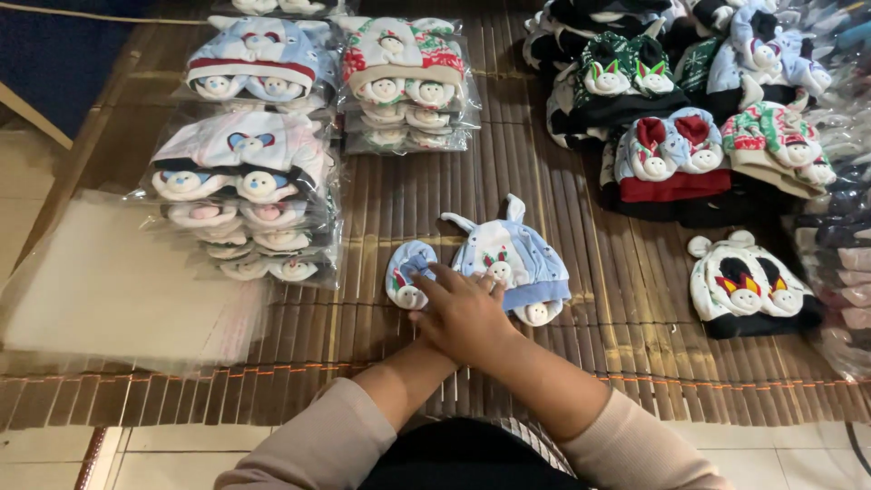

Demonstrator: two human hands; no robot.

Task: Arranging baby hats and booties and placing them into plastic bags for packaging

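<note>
**Hands Over a Baby Set on the Mat**

Stacked one on the other at the middle of the brown slatted bamboo mat [581, 272]. Right hand [467, 313] on top, fingers spread loose and laid flat, tips touching the edge of the light blue knitted baby hat with two ear points and small doll faces [513, 254], clutching nothing. Left hand [426, 349] mostly hidden beneath the right; finger state impossible to tell. Just left of the hat, almost touching the fingertips, a small light blue mitten with a doll face [408, 272], lying flat and apart from the hat, seemingly laid out as parts of one set.

To the left, stacks of similar sets sealed in clear plastic bags [245, 195], piled neatly by colour, with another stack [404, 82] behind. Further left, a pile of empty clear plastic sleeves [118, 290], within easy reach. To the right, loose unbagged hats heaped together [676, 150], and one white and black hat [748, 286] lying alone nearer the mat's front edge.
</note>
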